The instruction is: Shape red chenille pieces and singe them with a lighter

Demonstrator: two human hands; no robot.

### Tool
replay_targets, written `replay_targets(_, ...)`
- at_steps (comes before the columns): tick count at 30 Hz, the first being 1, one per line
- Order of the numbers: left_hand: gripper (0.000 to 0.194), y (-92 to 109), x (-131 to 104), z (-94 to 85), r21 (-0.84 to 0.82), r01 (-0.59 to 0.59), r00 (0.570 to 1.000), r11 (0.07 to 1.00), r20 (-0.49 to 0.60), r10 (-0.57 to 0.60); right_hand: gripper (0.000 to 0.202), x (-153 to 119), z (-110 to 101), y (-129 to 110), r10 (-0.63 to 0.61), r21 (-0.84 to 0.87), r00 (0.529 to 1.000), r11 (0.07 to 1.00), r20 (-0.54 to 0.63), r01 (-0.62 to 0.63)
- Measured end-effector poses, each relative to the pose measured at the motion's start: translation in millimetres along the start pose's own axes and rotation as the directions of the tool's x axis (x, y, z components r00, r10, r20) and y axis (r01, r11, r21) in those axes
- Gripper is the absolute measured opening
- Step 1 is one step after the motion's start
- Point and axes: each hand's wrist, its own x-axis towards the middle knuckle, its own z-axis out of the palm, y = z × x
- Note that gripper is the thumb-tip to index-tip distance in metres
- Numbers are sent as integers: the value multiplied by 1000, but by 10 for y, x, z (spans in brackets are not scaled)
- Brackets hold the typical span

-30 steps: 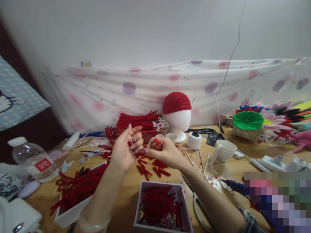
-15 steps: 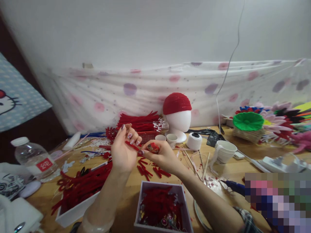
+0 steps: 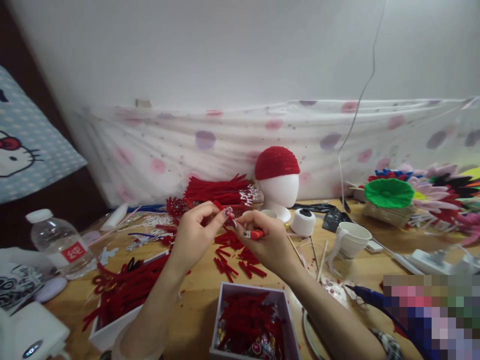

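Now we have our left hand (image 3: 198, 227) pinching a thin, red, fuzzy strip (image 3: 218, 205), up above the middle of the brown wooden worktop (image 3: 195, 300). Our right hand (image 3: 266, 235) is just beside it, with fingers curled round a small red thing with a pale end (image 3: 255, 234). We cannot tell if its fingertips touch the strip too. Under our hands lie short red fuzzy bits (image 3: 245, 270). By the near edge of the worktop, we see a pale square box (image 3: 291, 322) with red strips and shiny beads inside. Toward the near left corner is a long white box (image 3: 116, 327) of red strips. Near the back edge stands a smooth white head shape (image 3: 281, 192) in a red cap (image 3: 277, 162).
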Motion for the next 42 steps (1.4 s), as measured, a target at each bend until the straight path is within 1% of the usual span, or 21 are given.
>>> replay_targets(5,28,-8,38,-127,93,-84,995,992,-45,88,10,25,-22,-11,36,12,999,999,-18,-36)
replay_targets(10,16,-127,60,-370,195,-77,960,978,-251,126,14,45,-33,16,174,112,983,980,-66,-166)
replay_targets(12,28,-217,72,-454,280,-12,969,960,-232,80,17,47,-34,30,201,143,977,971,-67,-190)
replay_targets(14,35,-319,90,-502,387,69,993,920,-112,-27,19,50,-33,41,216,165,974,965,-66,-203)
replay_targets(15,28,-364,99,-508,432,101,994,896,-72,-78,19,52,-31,44,226,175,972,961,-64,-212)
replay_targets(16,13,-397,107,-497,461,129,992,878,-71,-108,19,54,-29,44,239,188,969,956,-60,-224)
replay_targets(17,16,-412,112,-472,467,156,987,870,-108,-118,19,57,-25,43,255,204,966,949,-51,-240)
replay_targets(18,28,-406,113,-431,439,173,981,882,-152,-117,19,60,-19,41,274,224,961,940,-37,-259)
replay_targets(19,31,-377,109,-377,376,168,980,911,-166,-112,20,63,-12,38,291,246,956,929,-20,-278)
replay_targets(21,31,-265,83,-242,132,128,987,983,-118,-113,20,66,6,29,319,286,948,907,19,-311)
replay_targets(23,39,-123,43,-97,-77,130,986,989,-95,-137,21,65,26,17,326,307,945,896,39,-321)
replay_targets(27,27,29,-5,95,-215,158,983,964,-61,-174,23,59,40,-17,303,316,952,899,47,-302)
replay_targets(29,28,4,18,83,-323,209,966,923,-79,-247,24,61,24,-32,308,316,949,895,72,-315)
replay_targets(31,33,-55,73,-15,-478,211,926,852,-180,-331,23,69,2,-38,327,327,940,882,95,-339)
replay_targets(33,36,-106,140,-169,-618,100,859,779,-342,-381,22,78,-14,-34,343,344,934,869,98,-355)
replay_targets(35,36,-121,195,-319,-678,50,816,734,-396,-422,22,84,-17,-25,350,358,932,862,90,-358)
replay_targets(36,42,-114,209,-371,-699,45,813,714,-390,-432,22,84,-13,-20,351,360,932,861,88,-358)
replay_targets(38,54,-79,202,-395,-728,80,842,681,-316,-437,22,82,1,-15,349,363,933,861,86,-356)
replay_targets(39,51,-57,182,-364,-726,123,867,677,-254,-430,22,79,9,-16,347,363,934,862,85,-353)
replay_targets(41,32,-14,122,-236,-666,235,906,708,-114,-408,22,73,22,-24,340,355,937,868,83,-346)
replay_targets(42,35,0,91,-157,-611,304,920,731,-9,-391,22,70,25,-30,334,349,939,873,82,-341)
